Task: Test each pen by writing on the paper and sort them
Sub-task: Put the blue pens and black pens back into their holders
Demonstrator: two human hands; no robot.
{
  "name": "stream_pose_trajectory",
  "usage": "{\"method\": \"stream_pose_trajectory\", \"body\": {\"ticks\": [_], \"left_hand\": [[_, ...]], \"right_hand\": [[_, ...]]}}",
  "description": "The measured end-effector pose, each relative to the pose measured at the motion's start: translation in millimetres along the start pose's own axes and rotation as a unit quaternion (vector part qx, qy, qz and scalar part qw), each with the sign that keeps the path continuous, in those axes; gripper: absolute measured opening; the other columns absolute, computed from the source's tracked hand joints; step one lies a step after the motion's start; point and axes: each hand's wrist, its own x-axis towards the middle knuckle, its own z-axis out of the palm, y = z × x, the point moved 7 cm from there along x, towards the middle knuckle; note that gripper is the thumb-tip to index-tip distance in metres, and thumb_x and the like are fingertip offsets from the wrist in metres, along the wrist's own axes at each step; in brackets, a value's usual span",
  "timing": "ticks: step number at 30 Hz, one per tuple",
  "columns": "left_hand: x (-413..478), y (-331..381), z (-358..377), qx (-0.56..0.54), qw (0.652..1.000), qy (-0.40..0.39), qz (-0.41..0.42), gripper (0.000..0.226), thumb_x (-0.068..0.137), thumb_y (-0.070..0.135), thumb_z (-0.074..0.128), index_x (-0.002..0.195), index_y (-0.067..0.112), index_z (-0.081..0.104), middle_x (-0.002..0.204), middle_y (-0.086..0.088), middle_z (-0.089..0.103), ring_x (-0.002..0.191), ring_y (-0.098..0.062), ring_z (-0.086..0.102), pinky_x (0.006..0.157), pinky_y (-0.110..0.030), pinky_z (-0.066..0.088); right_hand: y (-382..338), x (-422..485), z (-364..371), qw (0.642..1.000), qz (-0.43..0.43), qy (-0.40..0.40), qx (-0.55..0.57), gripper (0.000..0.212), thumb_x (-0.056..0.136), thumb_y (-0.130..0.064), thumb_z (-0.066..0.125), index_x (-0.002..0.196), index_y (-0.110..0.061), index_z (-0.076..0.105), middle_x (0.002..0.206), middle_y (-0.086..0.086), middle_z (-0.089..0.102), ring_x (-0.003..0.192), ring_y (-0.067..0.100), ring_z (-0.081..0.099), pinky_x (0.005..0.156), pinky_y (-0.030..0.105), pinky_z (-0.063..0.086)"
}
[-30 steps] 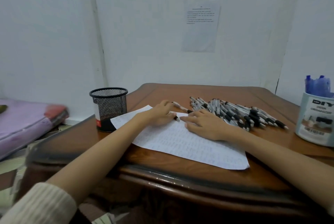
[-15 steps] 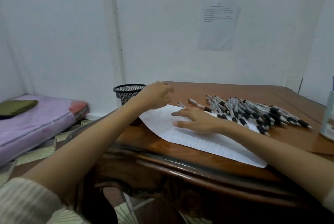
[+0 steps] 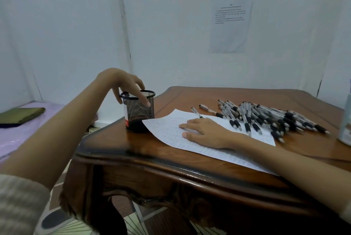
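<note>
Head view: the left hand (image 3: pixel 123 84) is seen above the black mesh pen cup (image 3: pixel 136 119), with its fingers hanging loosely down across the rim and nothing held between them; whether the fingertips touch the mesh cannot be told. The right hand (image 3: pixel 205 133) is laid flat on the sheet of paper (image 3: pixel 165 130), fingers straight and slightly spread, so that the sheet is pressed onto the wooden table (image 3: pixel 144 149). The two hands are kept well apart, the cup standing between them just beside the near-left corner of the paper. A large pile of pens (image 3: pixel 266 119) with black grips is spread beyond and to the right of the right hand, partly overlapping the far edge of the paper. A single pen (image 3: pixel 196 112) is found just beyond the right hand's fingers, and another loose pen (image 3: pixel 210 110) lies between it and the pile. A white container (image 3: pixel 344 126), cut off by the frame edge, stands to the right of the pile.
</note>
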Motion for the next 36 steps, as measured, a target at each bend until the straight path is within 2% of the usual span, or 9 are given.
{"method": "stream_pose_trajectory", "body": {"ticks": [5, 11, 18, 23, 26, 30, 33, 34, 36], "left_hand": [[7, 9, -26, -0.089, 0.989, 0.109, 0.036, 0.076, 0.076, 0.043, 0.072, 0.138, 0.014, 0.039, 0.126, -0.005, 0.043, 0.111, -0.023, 0.046, 0.082, -0.036, 0.051], [1, 38, -68, -0.207, 0.927, 0.289, 0.117, 0.083, 0.070, 0.038, 0.079, 0.139, 0.016, 0.039, 0.135, -0.011, 0.042, 0.117, -0.025, 0.046, 0.087, -0.031, 0.045], [27, 71, -13, -0.151, 0.948, 0.241, 0.141, 0.082, 0.072, 0.033, 0.078, 0.140, 0.012, 0.036, 0.134, -0.013, 0.044, 0.122, -0.027, 0.043, 0.097, -0.033, 0.040], [51, 67, 22, -0.154, 0.955, 0.224, 0.120, 0.082, 0.071, 0.035, 0.078, 0.138, 0.012, 0.038, 0.135, -0.016, 0.043, 0.125, -0.028, 0.042, 0.102, -0.036, 0.039], [59, 64, 26, -0.164, 0.954, 0.220, 0.117, 0.079, 0.073, 0.035, 0.077, 0.138, 0.011, 0.038, 0.137, -0.016, 0.042, 0.127, -0.027, 0.040, 0.101, -0.034, 0.036], [53, 73, 25, -0.087, 0.961, 0.239, 0.111, 0.087, 0.074, 0.041, 0.075, 0.142, 0.012, 0.030, 0.143, -0.016, 0.027, 0.134, -0.030, 0.024, 0.109, -0.043, 0.026], [24, 112, 17, 0.015, 0.908, 0.373, 0.191, 0.077, 0.076, 0.046, 0.070, 0.138, 0.013, 0.038, 0.139, -0.014, 0.032, 0.135, -0.028, 0.021, 0.113, -0.047, 0.013], [16, 129, 21, 0.016, 0.888, 0.395, 0.235, 0.068, 0.079, 0.043, 0.068, 0.134, 0.012, 0.042, 0.135, -0.013, 0.038, 0.131, -0.027, 0.028, 0.111, -0.043, 0.019], [13, 159, 41, -0.017, 0.895, 0.339, 0.290, 0.049, 0.087, 0.039, 0.060, 0.125, 0.011, 0.050, 0.122, -0.008, 0.051, 0.117, -0.023, 0.046, 0.096, -0.032, 0.037]], "right_hand": [[0, -2, 1, 1.000, -0.001, -0.004, 0.029, 0.048, 0.099, -0.043, 0.032, 0.144, -0.027, 0.035, 0.150, 0.006, 0.034, 0.139, 0.020, 0.025, 0.112, 0.037, 0.019], [-1, 7, 6, 0.999, -0.008, -0.014, 0.028, 0.046, 0.100, -0.044, 0.029, 0.145, -0.033, 0.032, 0.152, 0.009, 0.030, 0.141, 0.021, 0.021, 0.113, 0.040, 0.018], [-1, 7, 0, 0.999, -0.014, 0.018, 0.044, 0.044, 0.100, -0.041, 0.034, 0.140, -0.025, 0.043, 0.146, 0.004, 0.041, 0.135, 0.020, 0.033, 0.111, 0.037, 0.024], [20, 5, -14, 0.994, 0.023, 0.067, -0.080, 0.038, 0.098, -0.037, 0.038, 0.124, -0.022, 0.060, 0.138, 0.010, 0.051, 0.132, 0.024, 0.040, 0.110, 0.043, 0.029], [40, 2, -25, 0.989, 0.059, 0.109, -0.076, 0.030, 0.093, -0.024, 0.047, 0.112, -0.013, 0.068, 0.119, 0.010, 0.064, 0.114, 0.024, 0.055, 0.093, 0.040, 0.047], [68, 1, -33, 0.983, 0.116, 0.127, -0.068, 0.023, 0.084, -0.006, 0.054, 0.098, 0.000, 0.070, 0.104, 0.015, 0.070, 0.095, 0.030, 0.063, 0.086, 0.044, 0.052], [80, -9, -56, 0.973, 0.150, 0.163, -0.068, 0.021, 0.088, -0.019, 0.057, 0.098, -0.014, 0.074, 0.099, 0.005, 0.072, 0.096, 0.022, 0.062, 0.089, 0.037, 0.049], [86, -16, -69, 0.962, 0.176, 0.193, -0.072, 0.022, 0.090, -0.026, 0.056, 0.099, -0.016, 0.074, 0.101, 0.004, 0.071, 0.100, 0.023, 0.061, 0.090, 0.038, 0.046], [114, -33, -91, 0.933, 0.264, 0.230, -0.078, 0.028, 0.091, -0.037, 0.053, 0.105, -0.019, 0.069, 0.112, 0.003, 0.066, 0.115, 0.025, 0.052, 0.099, 0.042, 0.038]]}}
